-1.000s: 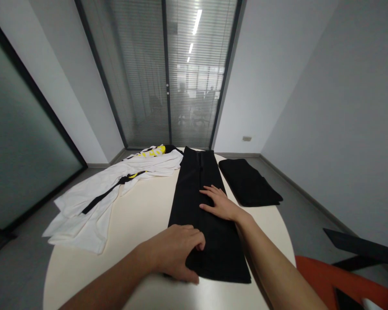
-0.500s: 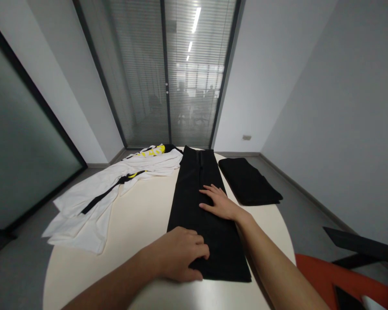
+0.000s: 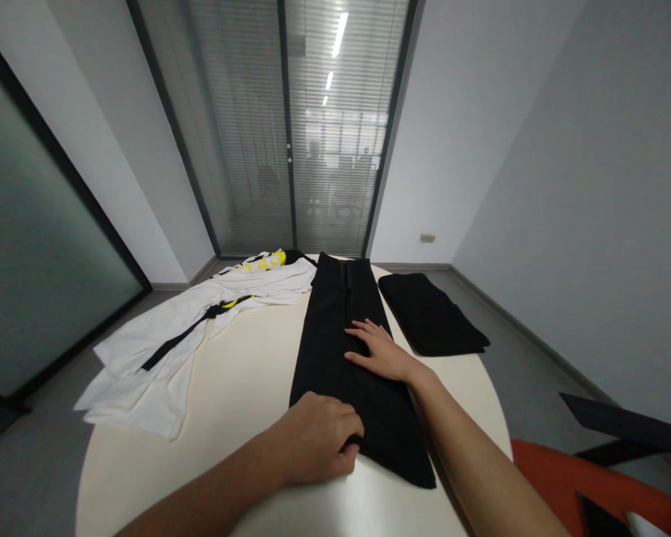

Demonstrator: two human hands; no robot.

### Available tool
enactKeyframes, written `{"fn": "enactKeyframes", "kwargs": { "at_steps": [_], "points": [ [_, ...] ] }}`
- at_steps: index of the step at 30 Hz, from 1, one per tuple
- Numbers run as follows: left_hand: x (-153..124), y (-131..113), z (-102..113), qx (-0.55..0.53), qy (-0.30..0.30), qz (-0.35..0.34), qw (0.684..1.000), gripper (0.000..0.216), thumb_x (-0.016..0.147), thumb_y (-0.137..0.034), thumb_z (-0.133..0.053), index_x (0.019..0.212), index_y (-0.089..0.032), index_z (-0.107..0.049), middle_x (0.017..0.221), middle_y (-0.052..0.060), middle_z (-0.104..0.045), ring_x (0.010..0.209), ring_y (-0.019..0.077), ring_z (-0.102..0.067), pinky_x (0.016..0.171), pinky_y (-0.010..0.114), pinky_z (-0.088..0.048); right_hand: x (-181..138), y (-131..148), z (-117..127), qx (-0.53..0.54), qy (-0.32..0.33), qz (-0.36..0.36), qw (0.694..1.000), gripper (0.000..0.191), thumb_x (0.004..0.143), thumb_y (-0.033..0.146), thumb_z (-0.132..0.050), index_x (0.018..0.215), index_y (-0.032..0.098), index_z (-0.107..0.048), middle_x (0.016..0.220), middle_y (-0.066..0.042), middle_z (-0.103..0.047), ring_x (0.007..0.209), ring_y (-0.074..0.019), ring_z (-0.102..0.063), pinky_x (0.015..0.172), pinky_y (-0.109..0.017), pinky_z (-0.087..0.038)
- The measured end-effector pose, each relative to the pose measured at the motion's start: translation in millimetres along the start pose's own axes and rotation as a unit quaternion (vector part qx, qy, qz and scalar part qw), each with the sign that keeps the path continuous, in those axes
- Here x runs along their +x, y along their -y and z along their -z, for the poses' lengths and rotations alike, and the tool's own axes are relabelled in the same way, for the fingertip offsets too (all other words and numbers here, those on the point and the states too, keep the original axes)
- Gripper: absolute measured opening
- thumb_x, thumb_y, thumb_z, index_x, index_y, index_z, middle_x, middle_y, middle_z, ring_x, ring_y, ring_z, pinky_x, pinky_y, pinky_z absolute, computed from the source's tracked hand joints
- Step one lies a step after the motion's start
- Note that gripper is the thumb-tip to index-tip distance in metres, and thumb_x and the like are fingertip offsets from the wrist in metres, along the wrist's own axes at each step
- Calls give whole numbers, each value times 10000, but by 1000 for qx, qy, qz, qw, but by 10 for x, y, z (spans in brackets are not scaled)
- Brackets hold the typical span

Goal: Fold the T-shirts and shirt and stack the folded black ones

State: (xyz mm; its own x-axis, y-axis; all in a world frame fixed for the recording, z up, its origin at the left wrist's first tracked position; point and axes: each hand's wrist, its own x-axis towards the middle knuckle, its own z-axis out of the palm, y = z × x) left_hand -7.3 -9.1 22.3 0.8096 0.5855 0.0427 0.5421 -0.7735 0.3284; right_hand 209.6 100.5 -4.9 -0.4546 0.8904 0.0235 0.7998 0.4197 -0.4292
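A long pair of black trousers (image 3: 335, 328) lies lengthwise down the middle of a round cream table (image 3: 240, 380). My left hand (image 3: 318, 440) is closed on the near hem of the trousers, its fingers curled round the lifted edge of the cloth. My right hand (image 3: 379, 352) rests flat and open on the trousers about halfway along, fingers spread and pointing left.
A white garment (image 3: 168, 335) with black and yellow trim sprawls over the table's left side and hangs off the edge. A folded black garment (image 3: 429, 317) lies at the right rim. An orange chair (image 3: 593, 492) stands at the near right. Glass doors with blinds are behind the table.
My left hand has drawn the near hem of the trousers up and away from the table's front edge, gathering the cloth. My right hand has stayed flat in place.
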Motion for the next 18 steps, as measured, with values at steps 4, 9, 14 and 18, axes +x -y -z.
{"fn": "enactKeyframes", "kwargs": {
  "at_steps": [4, 9, 14, 18],
  "points": [
    [29, 85, 3, -102, -18, 91, 990, 203, 819, -261, -608, 967, -234, -745, 870, -11, -751, 736, 156, -671, 681, 253, -468, -12, 92, 76, 56, -30, 51, 997, 447, 890, 515, -640, 1177, 176, -689, 1249, -131, -651, 1180, -264, -600, 1049, -396, -447],
    [71, 211, -37, -257, -38, 176, 949, 232, 843, -292, -574, 929, -174, -753, 689, -8, -677, 588, 113, -569, 556, 220, -379, -108, 271, 229, 265, 184, 28, 946, 502, 871, 651, -607, 844, 154, -678, 736, -22, -656, 708, -155, -620, 641, -257, -463],
    [118, 359, -130, -389, -66, 211, 894, 217, 826, -329, -606, 857, -138, -704, 692, -1, -647, 601, 112, -537, 546, 224, -352, -175, 314, 240, 335, 305, -3, 892, 593, 593, 554, -892, 963, 145, -676, 807, 19, -638, 735, -108, -581, 655, -210, -430],
    [140, 412, -172, -478, -99, 238, 840, 261, 748, -344, -708, 904, -149, -630, 718, -5, -650, 639, 122, -572, 589, 226, -386, -152, 281, 172, 338, 288, -10, 896, 580, 527, 490, -934, 899, 145, -653, 751, 50, -585, 691, -89, -534, 616, -200, -400]
  ]
}}
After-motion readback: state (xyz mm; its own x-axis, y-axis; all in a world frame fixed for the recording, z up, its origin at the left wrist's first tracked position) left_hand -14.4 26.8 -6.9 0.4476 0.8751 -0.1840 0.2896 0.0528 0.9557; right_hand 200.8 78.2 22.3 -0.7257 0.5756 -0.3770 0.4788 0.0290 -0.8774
